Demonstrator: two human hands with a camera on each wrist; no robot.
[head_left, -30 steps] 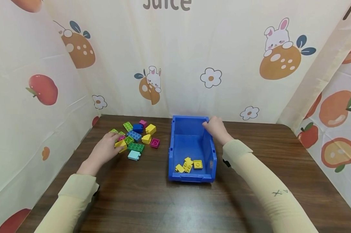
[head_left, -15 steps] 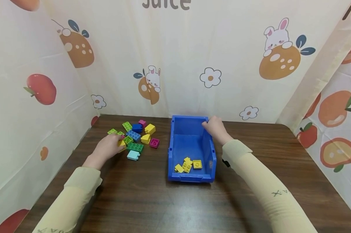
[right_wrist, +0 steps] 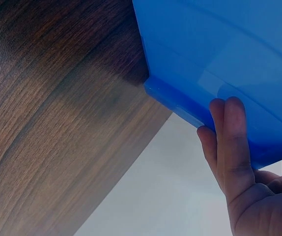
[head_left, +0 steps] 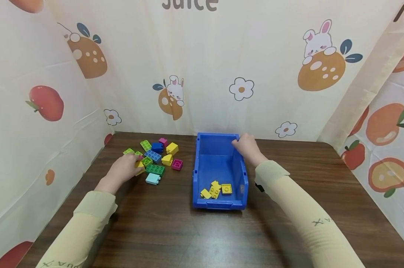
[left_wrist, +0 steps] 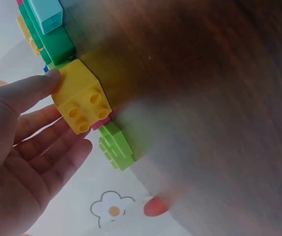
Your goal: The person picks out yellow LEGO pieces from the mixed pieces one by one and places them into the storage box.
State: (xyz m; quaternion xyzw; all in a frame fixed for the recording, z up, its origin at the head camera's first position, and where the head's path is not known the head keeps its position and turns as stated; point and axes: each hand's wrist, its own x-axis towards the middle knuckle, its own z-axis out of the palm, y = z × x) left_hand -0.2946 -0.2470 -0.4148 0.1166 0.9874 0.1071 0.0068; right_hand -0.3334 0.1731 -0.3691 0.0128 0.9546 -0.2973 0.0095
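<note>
At the near-left side of a pile of toy building bricks, my left hand (head_left: 123,170) holds a yellow building brick (left_wrist: 82,96) between thumb and fingers. Its studs face the wrist camera, and the brick sits low beside a lime-green brick (left_wrist: 115,146) and a green brick (head_left: 155,169). My right hand (head_left: 249,148) grips the back right corner of a blue plastic bin (head_left: 195,178). In the right wrist view its fingers (right_wrist: 234,123) lie along the bin's outer wall. Several yellow bricks (head_left: 214,191) lie inside, near the bin's front lip.
Around the left hand lie a light-blue brick (head_left: 153,179), a magenta brick (head_left: 177,164), a blue brick (head_left: 153,156) and two more yellow bricks (head_left: 172,149). A printed curtain (head_left: 205,74) hangs behind the dark wooden table (head_left: 162,230).
My left hand has moved slightly right and closed its fingers and thumb around the yellow brick. The right hand keeps its hold on the bin.
</note>
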